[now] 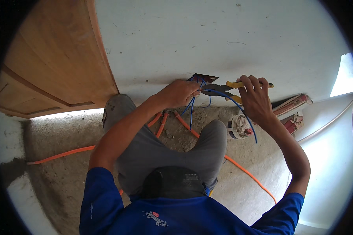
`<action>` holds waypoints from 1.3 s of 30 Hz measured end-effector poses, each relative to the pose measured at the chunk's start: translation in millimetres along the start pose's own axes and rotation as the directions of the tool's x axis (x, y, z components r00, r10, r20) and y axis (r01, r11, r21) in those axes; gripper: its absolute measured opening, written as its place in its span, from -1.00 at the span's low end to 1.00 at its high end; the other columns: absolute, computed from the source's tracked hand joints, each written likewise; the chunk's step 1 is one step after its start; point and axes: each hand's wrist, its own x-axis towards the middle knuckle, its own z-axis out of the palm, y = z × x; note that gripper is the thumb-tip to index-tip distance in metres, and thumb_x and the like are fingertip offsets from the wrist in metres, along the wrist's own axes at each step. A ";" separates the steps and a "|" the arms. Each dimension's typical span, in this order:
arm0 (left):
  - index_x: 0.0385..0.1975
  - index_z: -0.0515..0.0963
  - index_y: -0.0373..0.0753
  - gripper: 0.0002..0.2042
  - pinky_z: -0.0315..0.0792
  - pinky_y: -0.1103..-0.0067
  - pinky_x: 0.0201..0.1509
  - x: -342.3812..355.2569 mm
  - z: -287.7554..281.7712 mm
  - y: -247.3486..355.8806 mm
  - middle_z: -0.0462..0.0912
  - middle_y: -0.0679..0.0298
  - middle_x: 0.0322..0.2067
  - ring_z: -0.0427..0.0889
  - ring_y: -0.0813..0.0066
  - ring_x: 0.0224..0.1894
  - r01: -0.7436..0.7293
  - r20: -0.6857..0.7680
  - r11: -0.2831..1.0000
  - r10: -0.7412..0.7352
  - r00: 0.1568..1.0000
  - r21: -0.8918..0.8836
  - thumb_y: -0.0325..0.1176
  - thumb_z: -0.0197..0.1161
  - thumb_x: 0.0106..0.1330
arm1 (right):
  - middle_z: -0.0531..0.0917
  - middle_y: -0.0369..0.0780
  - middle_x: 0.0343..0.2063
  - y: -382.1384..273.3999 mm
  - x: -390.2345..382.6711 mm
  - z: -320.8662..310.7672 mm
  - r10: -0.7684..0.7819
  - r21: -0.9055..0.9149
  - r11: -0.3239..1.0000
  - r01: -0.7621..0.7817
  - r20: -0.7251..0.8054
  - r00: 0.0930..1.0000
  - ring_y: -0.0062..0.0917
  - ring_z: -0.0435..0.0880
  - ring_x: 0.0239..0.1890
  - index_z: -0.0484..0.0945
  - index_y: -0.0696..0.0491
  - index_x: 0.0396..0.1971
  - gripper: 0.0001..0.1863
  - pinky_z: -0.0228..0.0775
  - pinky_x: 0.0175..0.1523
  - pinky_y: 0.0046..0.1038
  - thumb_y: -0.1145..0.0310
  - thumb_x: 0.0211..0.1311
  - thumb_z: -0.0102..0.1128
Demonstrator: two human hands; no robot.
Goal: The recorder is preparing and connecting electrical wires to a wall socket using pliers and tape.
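Blue electrical wires (191, 114) come out of a rough hole (206, 78) low in the pale wall. My left hand (180, 94) pinches them near the hole, with a bare copper-coloured stretch showing at its fingertips. In my right hand (257, 98) is a pair of pliers (217, 91) with yellow handles and dark jaws. The jaws point left and meet the wire right beside my left fingertips. One blue wire end (250, 125) curves out under the pliers and hangs down to the right. Whether the jaws grip the wire firmly is hard to see.
Orange conduit (62, 154) runs over the rough concrete floor (82, 133), and several pieces rise near the wall. A white bucket (237, 127) with crumpled material stands by my right knee. Reddish wrapped bundles (292, 105) lean beyond it. A wooden door (55, 55) is at left.
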 end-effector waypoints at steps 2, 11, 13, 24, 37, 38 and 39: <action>-0.44 0.42 -0.31 -0.82 0.37 0.22 -0.35 0.8 -1.3 2.8 0.53 0.05 -0.51 0.57 0.01 -0.42 -0.014 -0.019 1.000 0.014 1.000 -0.006 -0.36 0.16 0.35 | 0.37 -0.19 -0.01 -0.9 -0.8 0.3 0.005 0.012 1.000 -0.005 -0.006 1.000 -0.38 0.38 0.06 0.57 0.19 -0.23 -0.77 0.16 0.14 -0.14 0.47 0.08 0.13; -0.37 0.40 -0.30 -0.94 0.43 0.26 -0.31 -1.0 -3.0 2.1 0.59 0.12 -0.47 0.61 0.05 -0.37 0.031 0.048 0.998 -0.034 0.998 0.054 -0.58 0.12 0.22 | 0.38 -0.15 -0.04 -7.3 -6.1 2.2 0.025 0.024 0.999 -0.025 0.027 0.999 -0.36 0.40 0.01 0.58 0.21 -0.25 -0.75 0.20 0.05 -0.17 0.43 0.05 0.14; -0.41 0.43 -0.32 -0.82 0.38 0.20 -0.33 -0.7 -1.7 2.9 0.54 0.05 -0.51 0.58 0.00 -0.42 0.007 -0.011 1.000 -0.007 1.000 0.003 -0.36 0.18 0.36 | 0.39 -0.15 -0.06 -8.1 -2.5 -3.6 -0.014 -0.096 0.995 0.007 -0.081 0.997 -0.35 0.41 -0.06 0.58 0.22 -0.24 -0.73 0.21 -0.01 -0.22 0.42 0.05 0.13; -0.40 0.41 -0.31 -0.82 0.44 0.22 -0.35 -0.5 -0.2 -0.7 0.52 0.08 -0.51 0.60 0.04 -0.44 -0.032 0.031 0.989 0.028 0.999 0.143 -0.34 0.18 0.35 | 0.46 -0.08 -0.15 -13.7 -14.1 2.5 0.046 0.175 0.980 -0.093 0.256 0.966 -0.28 0.46 -0.17 0.55 0.20 -0.41 -0.81 0.30 -0.14 -0.23 0.39 0.01 0.16; -0.25 0.39 -0.28 -0.83 0.53 0.29 -0.43 -3.4 7.8 -1.4 0.57 0.15 -0.36 0.65 0.11 -0.45 -0.074 -0.111 0.957 0.109 0.988 0.281 -0.38 0.20 0.31 | 0.56 -0.03 -0.22 -8.2 -26.6 3.0 -0.243 0.727 0.206 -0.656 0.687 0.685 -0.30 0.59 -0.07 0.54 0.23 -0.23 -0.73 0.40 0.02 -0.36 0.40 0.10 0.18; -0.25 0.39 -0.28 -0.83 0.53 0.29 -0.43 -3.9 9.2 -1.5 0.57 0.15 -0.36 0.65 0.11 -0.45 -0.077 -0.115 0.957 0.113 0.987 0.281 -0.38 0.20 0.31 | 0.56 -0.03 -0.22 -5.2 -31.5 4.3 -0.239 0.726 0.210 -0.655 0.688 0.685 -0.30 0.59 -0.07 0.54 0.23 -0.23 -0.73 0.40 0.02 -0.36 0.40 0.10 0.18; -0.26 0.37 -0.28 -0.85 0.51 0.26 -0.41 -5.2 10.6 -1.3 0.58 0.11 -0.39 0.64 0.07 -0.44 -0.027 -0.131 0.981 0.052 0.990 0.191 -0.40 0.19 0.32 | 0.53 -0.03 -0.13 -1.2 -41.2 7.5 -0.160 0.750 0.388 -0.536 0.628 0.762 -0.28 0.55 0.01 0.53 0.25 -0.21 -0.70 0.35 0.09 -0.34 0.41 0.06 0.20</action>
